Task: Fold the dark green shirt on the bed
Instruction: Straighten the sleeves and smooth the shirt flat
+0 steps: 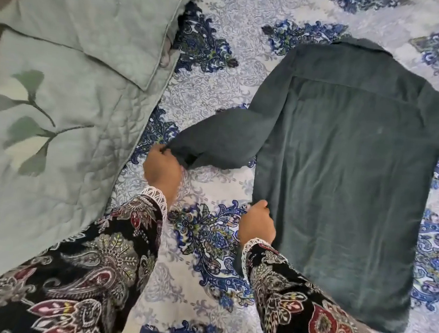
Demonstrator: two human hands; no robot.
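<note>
The dark green shirt [342,174] lies flat, back side up, on the patterned bed cover [215,90], collar toward the far edge. Its left sleeve stretches out sideways toward the quilt. My left hand [162,170] pinches the cuff end of that sleeve. My right hand [257,223] grips the shirt's left side edge, near the lower part of the body. The right sleeve runs off the frame's right side.
A pale green quilt with a leaf print [41,126] and a matching pillow [99,12] lie to the left of the shirt. My patterned sleeves fill the lower part of the view. The blue floral cover shows around the shirt.
</note>
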